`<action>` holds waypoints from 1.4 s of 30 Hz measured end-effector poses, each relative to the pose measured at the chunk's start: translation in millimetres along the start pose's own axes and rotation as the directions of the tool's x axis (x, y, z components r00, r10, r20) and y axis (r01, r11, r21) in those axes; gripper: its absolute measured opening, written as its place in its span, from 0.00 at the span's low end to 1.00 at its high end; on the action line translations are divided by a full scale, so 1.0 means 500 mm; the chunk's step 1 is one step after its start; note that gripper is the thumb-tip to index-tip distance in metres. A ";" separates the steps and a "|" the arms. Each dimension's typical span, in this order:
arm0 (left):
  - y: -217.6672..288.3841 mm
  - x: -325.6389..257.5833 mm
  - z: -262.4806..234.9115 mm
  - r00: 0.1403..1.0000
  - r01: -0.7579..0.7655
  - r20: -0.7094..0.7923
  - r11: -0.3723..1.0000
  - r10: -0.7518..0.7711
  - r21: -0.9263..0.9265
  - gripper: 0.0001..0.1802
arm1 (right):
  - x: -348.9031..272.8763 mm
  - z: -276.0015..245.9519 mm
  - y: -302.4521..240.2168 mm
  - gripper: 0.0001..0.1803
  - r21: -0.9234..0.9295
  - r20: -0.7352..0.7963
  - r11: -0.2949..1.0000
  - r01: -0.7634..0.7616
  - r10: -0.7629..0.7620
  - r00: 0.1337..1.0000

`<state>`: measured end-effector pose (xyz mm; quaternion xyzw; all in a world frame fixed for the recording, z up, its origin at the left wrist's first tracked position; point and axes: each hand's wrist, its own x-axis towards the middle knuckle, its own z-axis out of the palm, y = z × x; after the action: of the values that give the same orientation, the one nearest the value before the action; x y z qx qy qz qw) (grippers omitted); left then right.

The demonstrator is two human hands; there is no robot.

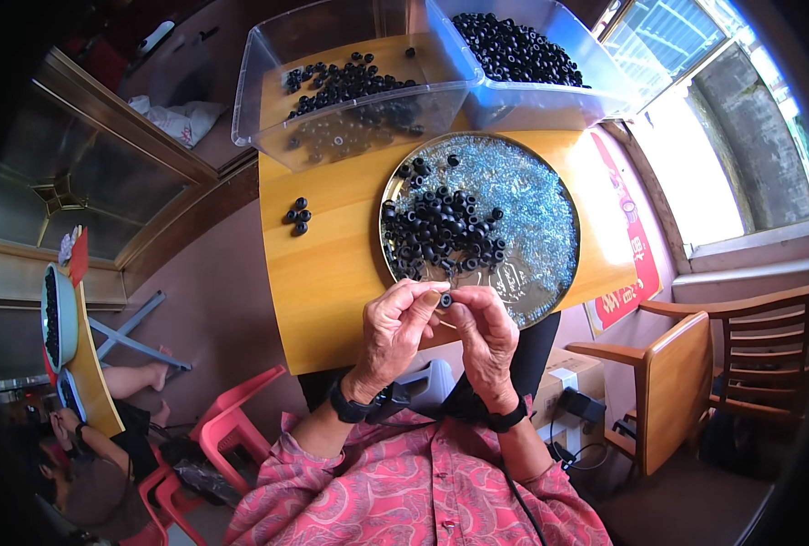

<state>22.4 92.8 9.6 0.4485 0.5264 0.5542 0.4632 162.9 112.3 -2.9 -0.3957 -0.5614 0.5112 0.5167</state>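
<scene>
Fingertips of the left hand (395, 323) and right hand (485, 332) are pinching together on one small black ring (445, 299) at lower centre of the frame, just below the round metal tray (550, 246) heaped with black rings (441, 232).

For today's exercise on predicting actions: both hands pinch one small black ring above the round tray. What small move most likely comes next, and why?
Probably the left hand or right hand sets the black ring aside, perhaps beside the small cluster of rings on the wooden table, then picks another from the pile on the round tray. Many rings lie loose there.
</scene>
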 end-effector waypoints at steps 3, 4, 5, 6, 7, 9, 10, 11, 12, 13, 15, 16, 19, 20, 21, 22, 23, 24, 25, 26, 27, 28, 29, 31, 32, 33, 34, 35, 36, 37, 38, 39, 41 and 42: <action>0.005 -0.002 -0.001 1.000 0.028 0.016 0.999 -0.027 -0.044 0.12 | -0.002 0.001 0.001 0.09 0.070 -0.016 0.997 -0.011 0.012 1.000; 0.008 -0.002 -0.002 0.999 0.039 0.025 0.998 -0.037 -0.058 0.11 | -0.003 0.001 0.001 0.09 0.086 -0.024 0.996 0.001 0.001 1.000; 0.009 -0.005 -0.003 0.999 0.033 0.022 0.998 -0.031 -0.056 0.11 | -0.006 0.000 0.002 0.09 0.089 -0.021 0.996 0.006 -0.004 1.000; 0.006 -0.005 -0.003 0.999 0.025 0.036 0.999 -0.024 -0.048 0.11 | -0.007 -0.002 0.005 0.09 0.060 -0.025 0.998 0.011 -0.010 1.000; 0.004 -0.006 -0.003 0.999 0.017 0.049 0.999 -0.015 -0.039 0.11 | -0.008 -0.005 0.006 0.09 0.032 -0.028 0.999 0.017 -0.016 0.999; 0.005 -0.010 -0.004 0.995 0.069 0.078 0.998 -0.068 -0.012 0.11 | -0.014 -0.011 0.001 0.09 0.102 -0.028 0.994 -0.031 0.034 0.999; 0.007 -0.009 -0.009 0.987 0.128 0.106 0.991 -0.123 -0.042 0.11 | -0.014 -0.012 -0.001 0.09 0.157 -0.035 0.984 -0.088 0.095 0.995; 0.010 -0.006 -0.015 0.975 0.187 0.135 0.980 -0.176 -0.070 0.12 | -0.013 -0.014 -0.004 0.10 0.212 -0.039 0.966 -0.145 0.156 0.987; 0.015 -0.004 -0.019 0.977 0.177 0.132 0.982 -0.167 -0.069 0.12 | -0.014 -0.021 -0.004 0.10 0.214 -0.035 0.967 -0.136 0.147 0.989; 0.021 -0.002 -0.023 0.963 0.218 0.184 0.969 -0.195 -0.114 0.12 | -0.015 -0.029 0.000 0.10 0.235 -0.004 0.961 -0.144 0.150 0.989; 0.031 0.004 -0.033 0.948 0.254 0.237 0.955 -0.213 -0.156 0.13 | -0.014 -0.033 -0.002 0.10 0.256 0.028 0.955 -0.147 0.145 0.989; 0.036 0.010 -0.039 0.937 0.269 0.267 0.953 -0.225 -0.140 0.13 | -0.013 -0.032 -0.005 0.10 0.269 0.019 0.951 -0.152 0.153 0.988; 0.068 0.039 -0.046 0.942 0.299 0.217 0.935 -0.257 -0.193 0.14 | -0.010 -0.035 -0.007 0.09 0.245 -0.024 0.955 -0.167 0.178 0.984; 0.088 0.061 -0.052 0.962 0.255 0.153 0.947 -0.227 -0.197 0.14 | -0.010 -0.037 -0.005 0.09 0.207 -0.061 0.961 -0.181 0.198 0.978; 0.109 0.087 -0.060 0.977 0.210 0.086 0.958 -0.197 -0.197 0.13 | -0.010 -0.039 -0.003 0.09 0.208 -0.063 0.962 -0.180 0.196 0.979; 0.124 0.117 -0.070 0.988 0.156 0.025 0.962 -0.154 -0.223 0.13 | -0.010 -0.039 0.001 0.08 0.166 -0.131 0.974 -0.156 0.178 0.975; 0.140 0.150 -0.080 0.993 0.101 -0.038 0.964 -0.113 -0.245 0.12 | -0.011 -0.040 0.005 0.08 0.123 -0.197 0.983 -0.135 0.158 0.968; 0.161 0.181 -0.088 0.991 0.051 -0.102 0.955 -0.084 -0.291 0.13 | -0.013 -0.042 0.009 0.08 0.138 -0.203 0.980 -0.142 0.168 0.965; 0.177 0.211 -0.094 0.984 -0.002 -0.167 0.943 -0.057 -0.333 0.13 | -0.013 -0.045 0.015 0.08 0.139 -0.203 0.980 -0.143 0.170 0.964; 0.186 0.240 -0.099 0.971 -0.086 -0.241 0.934 0.000 -0.346 0.14 | -0.013 -0.046 0.020 0.07 0.110 -0.206 0.985 -0.133 0.154 0.966; 0.191 0.269 -0.100 0.949 -0.167 -0.311 0.919 0.052 -0.357 0.14 | -0.012 -0.049 0.024 0.06 0.078 -0.213 0.989 -0.124 0.138 0.967; 0.190 0.291 -0.110 0.946 -0.208 -0.312 0.909 0.093 -0.361 0.17 | -0.010 -0.049 0.019 0.07 0.062 -0.202 0.991 -0.114 0.125 0.971; 0.182 0.293 -0.110 0.946 -0.207 -0.311 0.910 0.093 -0.359 0.17 | -0.010 -0.049 0.018 0.07 0.064 -0.203 0.991 -0.115 0.126 0.971; 0.168 0.303 -0.097 0.921 -0.254 -0.375 0.893 0.105 -0.373 0.17 | -0.008 -0.054 0.024 0.07 0.049 -0.204 0.991 -0.128 0.135 0.970; 0.155 0.293 -0.095 0.927 -0.228 -0.357 0.929 0.116 -0.291 0.17 | -0.005 -0.055 0.024 0.07 0.049 -0.210 0.990 -0.129 0.136 0.968; 0.155 0.269 -0.078 0.920 -0.218 -0.374 0.946 0.117 -0.240 0.16 | -0.004 -0.053 0.023 0.07 0.036 -0.202 0.988 -0.149 0.153 0.967; 0.145 0.245 -0.065 0.951 -0.134 -0.297 0.980 0.086 -0.146 0.14 | -0.005 -0.055 0.024 0.07 0.019 -0.199 0.985 -0.170 0.170 0.965; 0.134 0.218 -0.055 0.974 -0.057 -0.223 0.997 0.046 -0.043 0.12 | -0.005 -0.057 0.026 0.07 0.019 -0.206 0.984 -0.175 0.175 0.963; 0.116 0.190 -0.049 0.983 0.005 -0.181 0.996 0.011 0.085 0.10 | -0.004 -0.056 0.027 0.07 -0.007 -0.209 0.985 -0.170 0.165 0.964; 0.090 0.161 -0.045 0.989 0.062 -0.148 0.975 -0.030 0.215 0.09 | -0.005 -0.055 0.028 0.07 -0.032 -0.209 0.986 -0.166 0.156 0.965; 0.057 0.139 -0.039 0.981 -0.096 -0.123 0.929 0.149 0.359 0.07 | -0.005 -0.054 0.032 0.07 -0.031 -0.209 0.985 -0.170 0.160 0.965; 0.032 0.120 -0.031 0.946 -0.246 -0.069 0.837 0.318 0.488 0.05 | -0.006 -0.055 0.039 0.07 -0.061 -0.204 0.986 -0.154 0.138 0.969; 0.012 0.090 -0.020 0.954 -0.224 -0.030 0.775 0.299 0.592 0.05 | -0.005 -0.055 0.043 0.07 -0.091 -0.203 0.986 -0.139 0.118 0.972; 0.002 0.081 -0.016 0.944 -0.252 -0.011 0.745 0.329 0.618 0.05 | -0.004 -0.053 0.042 0.07 -0.139 -0.185 0.983 -0.123 0.096 0.978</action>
<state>7.7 131.4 10.7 0.6159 0.6266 0.4464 0.1696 187.7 118.1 -25.6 -0.5077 -0.5272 0.4580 0.5046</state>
